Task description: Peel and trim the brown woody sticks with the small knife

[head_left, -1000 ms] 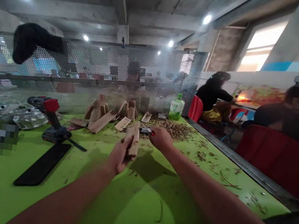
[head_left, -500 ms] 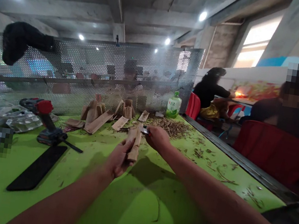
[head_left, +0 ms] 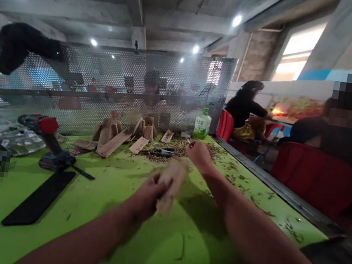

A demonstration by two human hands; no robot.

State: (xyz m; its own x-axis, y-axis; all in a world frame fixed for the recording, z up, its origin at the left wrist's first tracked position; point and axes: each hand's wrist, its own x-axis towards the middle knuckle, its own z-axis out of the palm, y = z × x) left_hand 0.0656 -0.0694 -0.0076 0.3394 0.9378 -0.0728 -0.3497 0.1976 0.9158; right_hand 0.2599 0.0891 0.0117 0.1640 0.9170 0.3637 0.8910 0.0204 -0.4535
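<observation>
My left hand [head_left: 149, 192] is closed around a pale brown piece of wood [head_left: 174, 178], held above the green tabletop and smeared by motion. Farther out, my right hand [head_left: 199, 154] grips a knife [head_left: 190, 142]; its short metal blade and a bit of red show past the fingers, while the handle is mostly hidden. The blade is apart from the wood. Beyond both hands, thin curled shavings [head_left: 214, 150] are heaped on the table, and a dark tool [head_left: 163, 152] lies among them.
Wooden pieces [head_left: 113, 142] lie and lean before a perforated metal screen [head_left: 102, 94]. A cordless drill [head_left: 51, 144] and a flat black bar [head_left: 40, 200] are at left. A green-labelled bottle [head_left: 202, 124] stands at the back. Other people sit by red chairs [head_left: 316, 181] at right.
My right hand with the knife has moved away from the wood, farther out and to the right. My left hand has shifted right with the wood. The dark tool on the shavings is now uncovered.
</observation>
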